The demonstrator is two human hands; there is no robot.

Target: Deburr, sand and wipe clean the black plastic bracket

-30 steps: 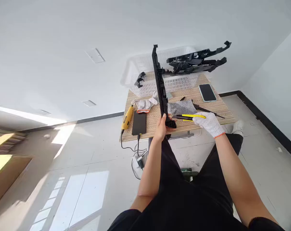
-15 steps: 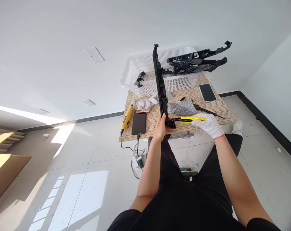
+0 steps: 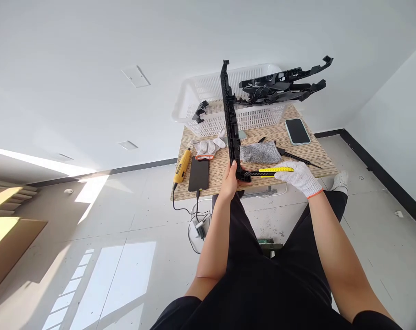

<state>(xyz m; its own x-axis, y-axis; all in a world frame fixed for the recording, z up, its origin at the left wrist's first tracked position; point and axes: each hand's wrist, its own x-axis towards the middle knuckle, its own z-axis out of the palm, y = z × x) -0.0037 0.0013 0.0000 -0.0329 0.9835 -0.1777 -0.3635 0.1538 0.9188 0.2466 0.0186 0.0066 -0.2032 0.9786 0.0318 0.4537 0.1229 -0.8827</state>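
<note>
My bare left hand [image 3: 231,179] grips the near end of a long black plastic part [image 3: 230,119] that stretches away over the small wooden table [image 3: 311,153]. My right hand [image 3: 299,175] wears a white knit glove and is closed on a yellow utility knife [image 3: 271,171]. The knife's tip points left and meets the near end of the black part, close to my left fingers. A grey glove [image 3: 260,153] lies on the table just behind the knife.
A white plastic basket [image 3: 208,98] at the table's far side holds more black plastic parts [image 3: 283,86]. Also on the table: a phone [image 3: 297,131], a dark tablet [image 3: 198,173], a yellow rotary tool [image 3: 182,167], a white glove [image 3: 208,147], a black hand tool [image 3: 293,157]. Cables [image 3: 196,220] hang below.
The knife tip has slid left to the near end of the black part. The black part has tilted slightly, and the view has shifted a little.
</note>
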